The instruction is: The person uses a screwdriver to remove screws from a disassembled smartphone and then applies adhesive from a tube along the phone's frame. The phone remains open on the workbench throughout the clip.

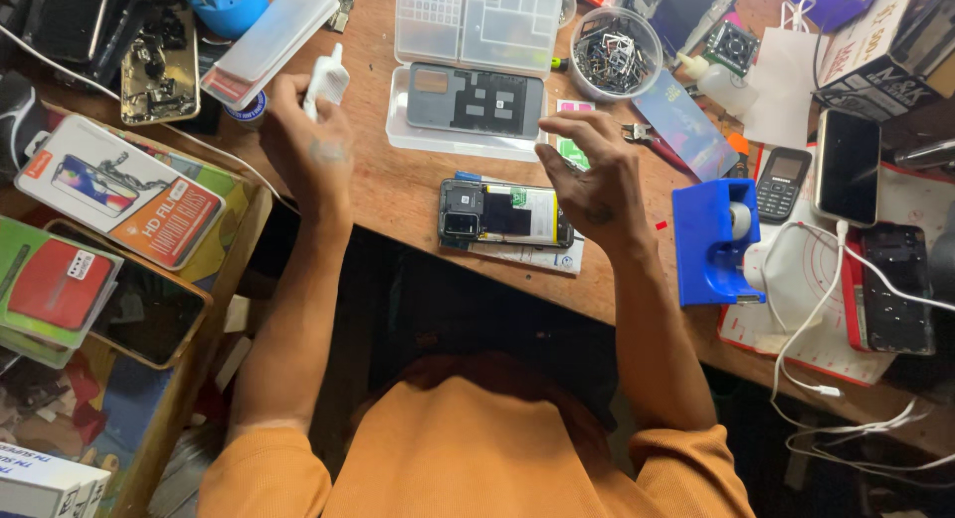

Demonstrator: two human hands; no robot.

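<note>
An opened smartphone [507,214] lies face down near the front edge of the wooden table [398,185], with its battery and circuit board exposed. My right hand [592,175] hovers just above its right end, fingers spread and holding nothing. My left hand [308,140] is raised to the left of the phone and grips a small white bottle [325,80] with its nozzle pointing up. Behind the phone, its grey back cover [476,100] rests on a clear plastic lid.
A blue tape dispenser [711,239] stands to the right, by a keypad phone [781,185], a black smartphone [848,165] and another opened phone [895,289] with white cables. At the back are a clear compartment box [477,20] and a round tub of metal parts [615,50]. Phone accessory packets [119,190] lie left.
</note>
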